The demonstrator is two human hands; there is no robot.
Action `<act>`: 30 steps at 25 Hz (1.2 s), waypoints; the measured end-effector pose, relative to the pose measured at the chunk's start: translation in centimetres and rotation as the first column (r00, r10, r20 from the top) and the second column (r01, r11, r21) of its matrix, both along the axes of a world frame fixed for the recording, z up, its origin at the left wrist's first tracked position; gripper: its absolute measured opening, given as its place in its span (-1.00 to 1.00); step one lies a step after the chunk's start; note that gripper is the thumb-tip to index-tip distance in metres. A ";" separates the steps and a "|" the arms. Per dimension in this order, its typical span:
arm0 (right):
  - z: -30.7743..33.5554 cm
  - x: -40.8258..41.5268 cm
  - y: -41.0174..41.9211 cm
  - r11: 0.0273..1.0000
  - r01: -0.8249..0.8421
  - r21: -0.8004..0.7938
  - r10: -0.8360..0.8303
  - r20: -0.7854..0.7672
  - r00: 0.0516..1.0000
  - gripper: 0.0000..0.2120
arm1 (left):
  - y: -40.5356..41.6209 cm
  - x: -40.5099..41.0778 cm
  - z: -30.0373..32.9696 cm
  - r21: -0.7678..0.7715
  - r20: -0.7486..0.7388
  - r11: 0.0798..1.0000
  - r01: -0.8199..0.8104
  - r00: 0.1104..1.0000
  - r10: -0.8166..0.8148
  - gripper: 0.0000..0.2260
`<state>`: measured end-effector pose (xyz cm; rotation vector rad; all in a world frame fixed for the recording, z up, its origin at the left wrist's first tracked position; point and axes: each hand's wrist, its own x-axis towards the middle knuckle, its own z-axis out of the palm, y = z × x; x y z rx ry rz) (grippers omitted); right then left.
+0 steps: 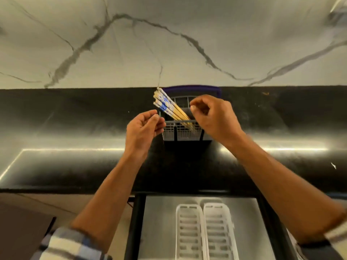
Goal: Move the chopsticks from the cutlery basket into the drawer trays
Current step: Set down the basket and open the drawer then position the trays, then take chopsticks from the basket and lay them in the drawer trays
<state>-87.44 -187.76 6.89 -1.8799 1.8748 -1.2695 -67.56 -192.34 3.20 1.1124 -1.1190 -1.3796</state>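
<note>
**Head view: both hands up at the basket, chopsticks still bundled inside**

Head camera looks down over a dark, glossy desk [75,166] with a marble-veined wall [169,44] behind it. At the back edge stands the grey cutlery basket [180,132], its grid wall facing us. The chopsticks [169,107] are in it as one bundle, tips down in the basket, blue-and-white patterned ends leaning up and to the left, well clear of the rim.

The left hand [142,130] hovers just left of the basket, palm turned inward, fingers [155,117] curled with thumb and forefinger close together; something thin and dark seems to show at the fingertips, but whether anything is pinched there I cannot tell. The right hand [214,117] sits over the basket's right side, fingers [195,107] bent into a loose pinch just beside the bundle, apparently not on any chopstick, though the blur leaves that uncertain.

Down front, the drawer [161,222] is open, metal floor showing. Two white slotted trays [204,233] lie side by side in it. Plaid sleeves [65,246] frame the bottom corners.
</note>
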 end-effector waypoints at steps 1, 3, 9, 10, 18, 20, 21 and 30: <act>0.7 0.4 -2.4 0.999 0.000 0.050 0.002 -0.036 0.999 -0.86 | -1.3 -0.5 -0.1 0.044 0.000 0.999 -0.019 1.000 0.019 -0.87; 0.4 1.3 -5.8 0.986 -0.012 0.166 0.039 -0.157 0.987 -0.83 | -2.8 -1.7 -1.2 0.120 0.044 0.992 -0.044 0.998 0.039 -0.76; -3.5 4.3 -8.7 0.961 0.026 0.274 0.030 -0.198 0.980 -0.85 | -5.0 -3.4 -3.2 0.097 0.177 0.988 -0.123 0.979 0.104 -0.79; -3.8 4.5 -8.6 0.975 0.046 0.217 -0.002 -0.196 0.981 -0.84 | -5.1 -3.4 -3.1 0.082 0.181 0.989 -0.125 0.977 0.109 -0.85; -4.4 4.2 -8.3 0.982 -0.067 0.176 0.093 -0.142 0.985 -0.80 | -6.5 -3.4 -2.9 -0.018 0.207 0.992 -0.121 0.971 0.122 -0.89; -4.0 4.0 -8.3 0.986 -0.080 0.146 0.099 -0.129 0.987 -0.81 | -6.3 -3.2 -2.4 -0.047 0.169 0.994 -0.094 0.980 0.100 -0.94; -3.7 3.9 -8.2 0.989 -0.083 0.124 0.098 -0.120 0.988 -0.81 | -6.1 -3.1 -1.8 -0.070 0.150 0.994 -0.082 0.984 0.092 -0.96; 3.6 3.2 -5.1 0.993 -0.113 -0.040 0.116 0.085 0.990 -0.81 | -6.2 1.5 13.8 -0.341 0.072 0.939 0.051 0.997 -0.028 -0.92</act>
